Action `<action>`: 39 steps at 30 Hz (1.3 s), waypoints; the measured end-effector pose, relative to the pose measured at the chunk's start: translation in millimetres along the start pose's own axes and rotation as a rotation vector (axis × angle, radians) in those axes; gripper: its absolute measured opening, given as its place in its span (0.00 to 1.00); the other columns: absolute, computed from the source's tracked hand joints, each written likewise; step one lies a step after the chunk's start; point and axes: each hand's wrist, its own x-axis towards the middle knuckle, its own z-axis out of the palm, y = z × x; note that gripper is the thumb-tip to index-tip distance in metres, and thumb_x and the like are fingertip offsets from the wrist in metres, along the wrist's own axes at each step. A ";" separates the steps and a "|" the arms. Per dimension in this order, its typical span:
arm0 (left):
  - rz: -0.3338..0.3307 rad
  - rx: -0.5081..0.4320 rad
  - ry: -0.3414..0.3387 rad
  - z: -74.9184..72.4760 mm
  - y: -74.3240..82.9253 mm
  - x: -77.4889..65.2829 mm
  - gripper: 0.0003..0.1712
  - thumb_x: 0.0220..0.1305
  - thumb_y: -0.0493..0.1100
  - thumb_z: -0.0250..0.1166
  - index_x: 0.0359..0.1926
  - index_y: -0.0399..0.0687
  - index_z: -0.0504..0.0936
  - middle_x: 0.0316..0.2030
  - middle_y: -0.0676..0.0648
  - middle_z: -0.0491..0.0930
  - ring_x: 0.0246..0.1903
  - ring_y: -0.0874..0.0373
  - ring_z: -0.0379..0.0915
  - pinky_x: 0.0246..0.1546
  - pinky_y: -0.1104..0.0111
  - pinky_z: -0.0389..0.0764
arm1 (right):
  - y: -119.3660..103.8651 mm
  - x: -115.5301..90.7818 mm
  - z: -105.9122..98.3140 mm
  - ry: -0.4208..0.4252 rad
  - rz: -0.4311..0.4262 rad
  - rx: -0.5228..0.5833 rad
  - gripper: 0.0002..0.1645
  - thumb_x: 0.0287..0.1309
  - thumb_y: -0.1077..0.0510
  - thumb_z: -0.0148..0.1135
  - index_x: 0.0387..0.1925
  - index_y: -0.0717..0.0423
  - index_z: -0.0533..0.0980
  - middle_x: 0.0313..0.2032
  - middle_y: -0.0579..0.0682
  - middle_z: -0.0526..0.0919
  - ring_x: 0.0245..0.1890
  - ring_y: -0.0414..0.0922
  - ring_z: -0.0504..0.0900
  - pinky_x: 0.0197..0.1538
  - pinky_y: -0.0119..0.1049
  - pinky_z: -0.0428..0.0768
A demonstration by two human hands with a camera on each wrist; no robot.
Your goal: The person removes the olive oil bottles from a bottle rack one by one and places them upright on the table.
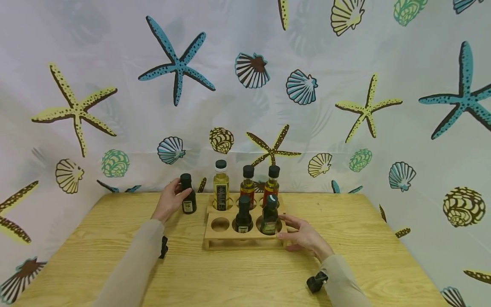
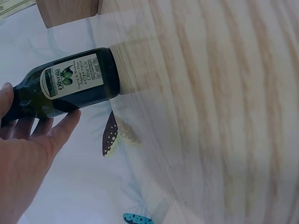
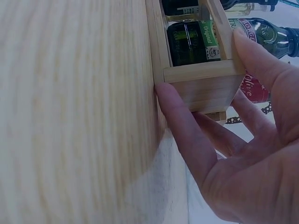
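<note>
My left hand [image 1: 171, 199] grips a dark olive oil bottle [image 1: 189, 202] by its neck and upper body, left of the wooden bottle rack [image 1: 245, 244]. The bottle is upright, its base right at the tabletop, and the left wrist view shows its cream label [image 2: 74, 76]. At the rack's right end, my right hand [image 1: 304, 236] holds the corner, thumb on the upper board and fingers spread along the end piece. The front row has a hole [image 1: 220, 224] at left without a bottle, then a dark bottle [image 1: 243, 215] and a green-labelled bottle [image 1: 270, 219].
In the rack's back row stand a taller pale-yellow oil bottle [image 1: 221, 187] and two black-capped bottles, one left [image 1: 247, 187] and one right [image 1: 272, 187]. A patterned curtain [image 1: 245, 106] hangs behind the wooden table [image 1: 230, 277] and at its sides.
</note>
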 end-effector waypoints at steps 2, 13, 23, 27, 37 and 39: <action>-0.006 0.006 0.004 -0.5 -0.2 -0.8 0.28 0.73 0.43 0.58 0.69 0.39 0.63 0.61 0.30 0.71 0.65 0.35 0.65 0.64 0.43 0.67 | 0.7 0.3 0.3 0.000 0.004 0.005 0.44 0.57 0.54 0.71 0.72 0.43 0.63 0.74 0.66 0.54 0.56 0.56 0.80 0.40 0.47 0.86; -0.006 0.012 0.129 -7.7 0.8 -3.7 0.33 0.67 0.50 0.65 0.67 0.42 0.69 0.55 0.34 0.76 0.55 0.40 0.72 0.55 0.47 0.73 | 3.4 2.2 0.4 0.010 0.014 0.036 0.44 0.55 0.52 0.72 0.72 0.41 0.64 0.74 0.65 0.54 0.59 0.57 0.78 0.42 0.45 0.86; -0.033 -0.009 0.266 -6.3 18.5 -12.3 0.21 0.66 0.50 0.66 0.53 0.41 0.80 0.37 0.44 0.80 0.31 0.62 0.73 0.30 0.73 0.74 | 4.4 1.9 0.6 0.015 0.008 0.032 0.45 0.54 0.52 0.73 0.72 0.41 0.64 0.74 0.65 0.54 0.58 0.56 0.78 0.42 0.45 0.86; -0.038 -0.020 0.266 -2.3 30.1 -18.4 0.17 0.66 0.48 0.66 0.50 0.41 0.81 0.36 0.44 0.81 0.33 0.58 0.75 0.30 0.72 0.75 | 4.7 1.5 0.5 0.014 0.005 0.036 0.45 0.54 0.52 0.73 0.72 0.41 0.64 0.74 0.64 0.54 0.58 0.56 0.78 0.41 0.45 0.86; 0.024 -0.084 0.154 16.8 51.8 -34.8 0.12 0.69 0.45 0.63 0.45 0.41 0.82 0.34 0.41 0.82 0.30 0.55 0.79 0.32 0.66 0.83 | 3.6 1.1 -1.1 0.003 -0.005 0.022 0.44 0.55 0.52 0.73 0.72 0.42 0.64 0.73 0.66 0.54 0.54 0.54 0.81 0.40 0.45 0.86; 0.034 -0.087 0.128 21.0 54.9 -38.2 0.12 0.69 0.46 0.63 0.45 0.42 0.82 0.32 0.46 0.82 0.28 0.60 0.78 0.31 0.66 0.82 | 3.2 1.6 -0.6 0.002 -0.001 0.020 0.44 0.55 0.52 0.73 0.72 0.42 0.64 0.74 0.66 0.54 0.54 0.54 0.81 0.40 0.45 0.86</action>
